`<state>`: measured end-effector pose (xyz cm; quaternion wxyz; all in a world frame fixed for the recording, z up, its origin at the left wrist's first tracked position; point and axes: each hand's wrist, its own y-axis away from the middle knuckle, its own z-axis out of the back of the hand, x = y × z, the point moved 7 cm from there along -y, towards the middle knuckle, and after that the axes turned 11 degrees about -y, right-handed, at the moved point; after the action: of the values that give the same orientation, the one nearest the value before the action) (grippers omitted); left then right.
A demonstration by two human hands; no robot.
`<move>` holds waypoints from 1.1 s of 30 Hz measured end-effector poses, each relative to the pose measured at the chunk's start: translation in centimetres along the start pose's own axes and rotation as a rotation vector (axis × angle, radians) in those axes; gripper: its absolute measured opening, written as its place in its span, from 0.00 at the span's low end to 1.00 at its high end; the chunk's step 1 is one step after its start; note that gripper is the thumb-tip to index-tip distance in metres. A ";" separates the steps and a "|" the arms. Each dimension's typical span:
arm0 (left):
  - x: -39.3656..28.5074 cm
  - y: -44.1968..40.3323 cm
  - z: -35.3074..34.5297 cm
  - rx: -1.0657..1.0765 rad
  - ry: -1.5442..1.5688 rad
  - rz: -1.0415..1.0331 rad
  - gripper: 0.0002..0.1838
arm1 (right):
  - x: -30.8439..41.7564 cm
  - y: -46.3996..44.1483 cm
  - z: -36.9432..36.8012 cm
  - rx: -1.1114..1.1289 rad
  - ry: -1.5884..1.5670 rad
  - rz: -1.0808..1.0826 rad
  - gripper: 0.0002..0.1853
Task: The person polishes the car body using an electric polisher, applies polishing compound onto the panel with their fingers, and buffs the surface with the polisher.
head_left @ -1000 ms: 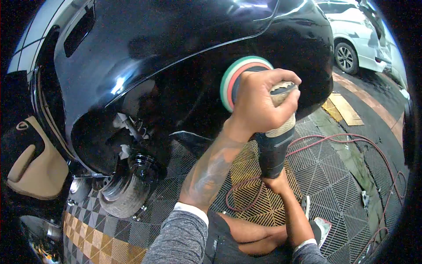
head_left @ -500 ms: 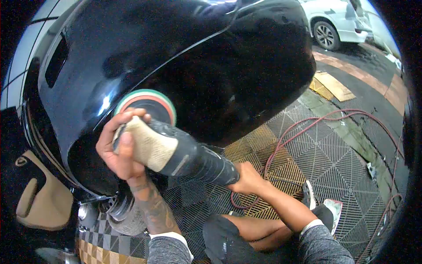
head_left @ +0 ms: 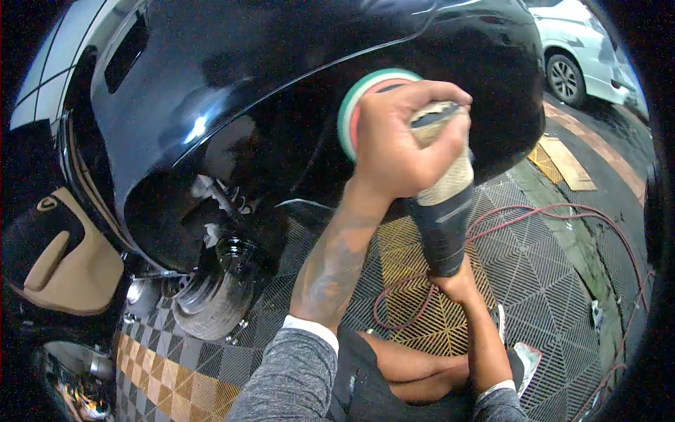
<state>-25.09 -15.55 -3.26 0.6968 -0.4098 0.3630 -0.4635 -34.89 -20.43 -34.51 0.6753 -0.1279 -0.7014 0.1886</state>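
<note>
Polisher pad (head_left: 355, 103) behind left hand (head_left: 404, 144); part-hidden

Black car bodywork (head_left: 299, 116) bars the way ahead; open air lies right of the polisher (head_left: 447, 214), above grid flooring (head_left: 531, 274). A red hose (head_left: 573, 207) loops low there; the person's bent legs (head_left: 415, 360) block the near side.

A white car (head_left: 594, 60) stands beyond a flat tan board (head_left: 568, 164) (a yellow grid tile (head_left: 546, 167) just beside it).

Grey ridged floor tiles (head_left: 531, 260) — dark paving (head_left: 615, 130) beyond
</note>
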 end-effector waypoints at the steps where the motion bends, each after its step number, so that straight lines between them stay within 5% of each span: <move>1: 0.0 0.0 0.1 0.015 0.005 0.015 0.12 | 0.1 0.1 -0.4 0.017 -0.003 0.005 0.15; 6: 0.6 2.2 5.6 -0.085 0.058 0.030 0.09 | 2.5 0.2 -3.7 0.147 0.058 -0.063 0.13; 8: 0.4 3.6 9.3 -0.061 -0.080 0.027 0.16 | 3.2 0.3 -5.6 0.180 -0.014 -0.073 0.13; 20: -1.9 8.4 28.3 -0.356 0.037 0.045 0.22 | 11.6 -0.8 -15.6 0.424 0.265 0.154 0.21; 26: -1.2 7.1 24.1 -0.285 0.069 0.074 0.20 | 10.3 0.6 -13.4 0.432 0.252 0.101 0.21; 27: -0.6 6.8 22.5 -0.274 -0.013 0.170 0.27 | 9.5 0.8 -12.2 0.392 0.218 0.071 0.20; 30: -1.0 5.0 16.6 -0.230 0.065 0.117 0.12 | 7.2 1.5 -9.1 0.252 0.184 -0.004 0.15; 33: -0.2 5.3 14.6 -0.217 0.099 0.154 0.11 | 7.5 2.1 -8.3 0.240 0.117 -0.052 0.13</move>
<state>-10.39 -10.65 -2.22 0.6631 -0.4303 0.4752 -0.3865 -27.22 -14.58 -28.57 0.7300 -0.0387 -0.6364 0.2460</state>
